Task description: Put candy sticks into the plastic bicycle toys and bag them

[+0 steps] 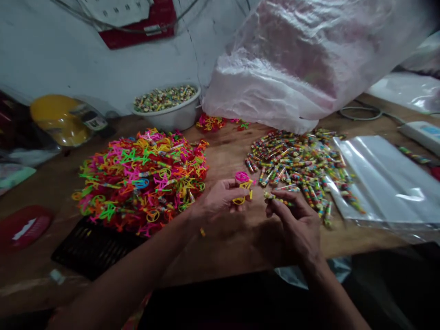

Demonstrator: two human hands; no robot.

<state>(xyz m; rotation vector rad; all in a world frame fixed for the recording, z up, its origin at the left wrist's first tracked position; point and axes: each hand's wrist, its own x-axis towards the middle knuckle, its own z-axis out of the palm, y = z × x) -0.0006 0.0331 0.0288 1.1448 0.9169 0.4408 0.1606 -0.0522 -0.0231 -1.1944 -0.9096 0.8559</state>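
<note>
- Pink and yellow plastic bits are above the middle of the counter, pinched in the grip of the left hand.
- Just right, the right hand's grip pinches a small bright tube.
- A big bright pile sits left.
- More little tubes lie right.
- A full white tub stands far left.

Smooth plastic pieces, glossy tubes, crinkled plastic sheeting (shiny in patches), matt wooden tabletop

dim room | glare on plastic bag | lower edge near-black | softly blurred, edges stretched
</note>
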